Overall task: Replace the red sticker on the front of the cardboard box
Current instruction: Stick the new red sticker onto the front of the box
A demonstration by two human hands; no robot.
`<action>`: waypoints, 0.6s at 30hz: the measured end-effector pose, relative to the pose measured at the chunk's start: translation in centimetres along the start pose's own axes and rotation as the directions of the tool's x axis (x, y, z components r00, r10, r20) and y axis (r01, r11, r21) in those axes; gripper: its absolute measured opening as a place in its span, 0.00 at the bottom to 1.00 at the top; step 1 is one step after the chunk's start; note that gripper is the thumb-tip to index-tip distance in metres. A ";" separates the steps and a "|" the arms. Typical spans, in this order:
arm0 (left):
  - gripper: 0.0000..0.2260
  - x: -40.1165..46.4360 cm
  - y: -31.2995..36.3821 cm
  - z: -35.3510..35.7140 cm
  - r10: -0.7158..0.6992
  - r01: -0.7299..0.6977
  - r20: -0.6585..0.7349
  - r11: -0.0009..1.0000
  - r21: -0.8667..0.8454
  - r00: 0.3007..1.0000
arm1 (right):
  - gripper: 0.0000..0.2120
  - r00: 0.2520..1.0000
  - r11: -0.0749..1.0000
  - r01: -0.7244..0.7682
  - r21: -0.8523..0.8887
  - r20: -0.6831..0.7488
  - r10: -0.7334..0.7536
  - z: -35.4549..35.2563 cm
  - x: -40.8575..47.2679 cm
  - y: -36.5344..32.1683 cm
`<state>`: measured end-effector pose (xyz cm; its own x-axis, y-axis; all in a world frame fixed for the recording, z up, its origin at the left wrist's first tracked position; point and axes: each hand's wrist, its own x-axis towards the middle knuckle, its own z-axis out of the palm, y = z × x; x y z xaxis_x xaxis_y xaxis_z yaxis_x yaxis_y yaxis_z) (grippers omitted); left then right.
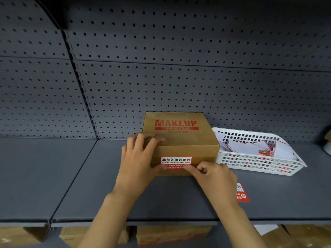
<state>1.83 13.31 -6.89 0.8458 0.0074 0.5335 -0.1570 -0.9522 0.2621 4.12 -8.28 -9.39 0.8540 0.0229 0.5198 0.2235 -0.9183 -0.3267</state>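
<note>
A brown cardboard box [186,140] printed "MAKEUP" in red stands on the grey shelf. On its front face is a red and white sticker [176,161]. My left hand [138,158] grips the box's front left corner, fingers over the top, thumb at the sticker's lower left. My right hand [213,176] has its fingertips on the sticker's lower right edge, partly covering the red band. Whether the edge is lifted I cannot tell.
A white plastic basket [259,160] with several red and white stickers stands right of the box, touching it. Another red sticker [242,193] lies on the shelf [71,176] beside my right wrist. A pegboard wall is behind; cardboard boxes [172,235] sit below.
</note>
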 end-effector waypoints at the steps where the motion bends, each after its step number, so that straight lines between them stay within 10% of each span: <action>1: 0.38 0.0 -0.1 -0.1 0.003 -0.003 0.007 1.000 0.000 1.000 | 0.26 1.000 1.000 -0.001 -0.003 -0.010 0.001 -0.1 0.0 0.2; 18: 0.42 -0.1 0.9 0.6 -0.023 0.023 0.000 0.991 0.129 1.000 | 0.28 0.995 0.999 0.036 0.015 0.093 -0.037 1.6 -0.4 -1.3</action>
<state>1.92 12.31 -7.21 0.8493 0.0295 0.5271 -0.0703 -0.9832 0.1684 4.25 -6.46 -10.46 0.8852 0.0939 0.4557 0.2613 -0.9107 -0.3199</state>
